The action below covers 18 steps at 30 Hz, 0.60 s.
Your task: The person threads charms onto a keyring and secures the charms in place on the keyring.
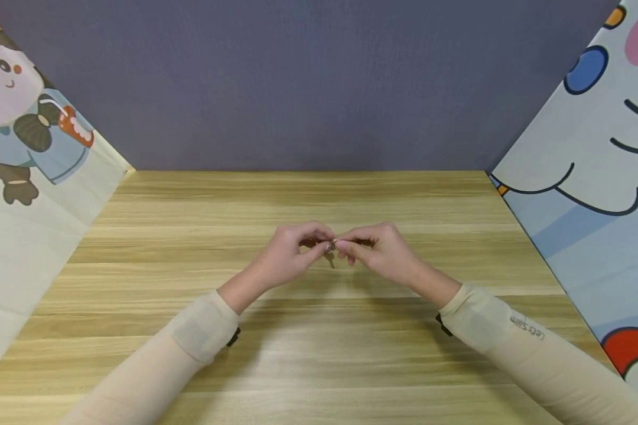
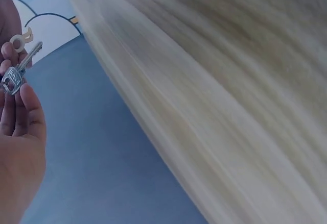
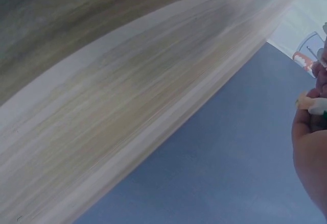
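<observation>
Two hands (image 1: pixel 287 254) (image 1: pixel 385 252) pinch: left holds one silver key (image 2: pixel 17 75), right holds one pale trinket (image 3: pixel 317 105).

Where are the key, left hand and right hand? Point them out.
Key (image 2: pixel 20 69): left wrist view, where head meets blade.
Left hand (image 1: pixel 287 254): head view, back of hand.
Right hand (image 1: pixel 387 254): head view, back of hand.

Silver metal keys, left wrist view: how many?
1: the silver metal key, at the fingertips of the bare left hand. More may be hidden in the grip; only one shows.
</observation>
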{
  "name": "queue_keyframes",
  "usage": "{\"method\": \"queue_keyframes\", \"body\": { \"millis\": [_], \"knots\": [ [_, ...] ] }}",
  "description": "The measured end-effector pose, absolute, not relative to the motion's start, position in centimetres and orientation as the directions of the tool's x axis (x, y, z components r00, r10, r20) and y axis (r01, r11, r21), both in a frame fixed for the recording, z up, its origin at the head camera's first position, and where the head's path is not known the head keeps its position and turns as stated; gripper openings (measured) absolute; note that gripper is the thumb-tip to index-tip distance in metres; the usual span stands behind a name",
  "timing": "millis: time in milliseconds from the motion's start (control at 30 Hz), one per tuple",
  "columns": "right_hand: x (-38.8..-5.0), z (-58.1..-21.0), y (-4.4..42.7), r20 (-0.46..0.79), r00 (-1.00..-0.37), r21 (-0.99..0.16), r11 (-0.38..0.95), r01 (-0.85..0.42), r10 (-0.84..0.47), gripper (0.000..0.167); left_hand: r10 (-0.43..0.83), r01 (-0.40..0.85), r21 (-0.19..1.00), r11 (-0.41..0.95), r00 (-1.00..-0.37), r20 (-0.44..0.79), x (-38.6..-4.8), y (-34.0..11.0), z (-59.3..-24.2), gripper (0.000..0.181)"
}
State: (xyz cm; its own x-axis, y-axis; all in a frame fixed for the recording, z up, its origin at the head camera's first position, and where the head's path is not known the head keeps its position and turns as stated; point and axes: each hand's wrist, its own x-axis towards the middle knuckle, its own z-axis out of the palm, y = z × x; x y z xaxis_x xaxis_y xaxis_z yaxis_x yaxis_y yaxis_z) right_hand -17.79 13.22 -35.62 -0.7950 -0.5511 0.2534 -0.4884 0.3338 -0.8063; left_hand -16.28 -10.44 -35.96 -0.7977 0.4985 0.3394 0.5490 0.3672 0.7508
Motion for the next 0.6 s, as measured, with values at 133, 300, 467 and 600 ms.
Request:
{"method": "queue_keyframes", "body": {
  "millis": [133,300,467,600],
  "knots": [
    [-17.77,-35.63,12.97,0.278,-0.814,-0.807,0.335,-0.486,-0.510,0.014,0.447,0.425,0.832,0.357,-0.859,0.248,-16.20,-10.58,-35.92,0.019],
    [-17.84,-35.65,12.91,0.283,-0.824,-0.801,0.351,-0.484,-0.491,0.015,0.445,0.462,0.799,0.386,-0.852,0.277,-16.37,-10.84,-35.81,0.018],
    [-17.83,-35.74,12.90,0.291,-0.819,-0.787,0.363,-0.499,-0.494,0.014,0.447,0.605,0.669,0.431,-0.788,0.425,-16.60,-10.98,-35.91,0.010],
    [-17.81,-35.71,12.87,0.300,-0.809,-0.777,0.363,-0.514,-0.505,0.013,0.459,0.651,0.604,0.460,-0.756,0.466,-16.72,-11.02,-35.92,0.008]
  ]
}}
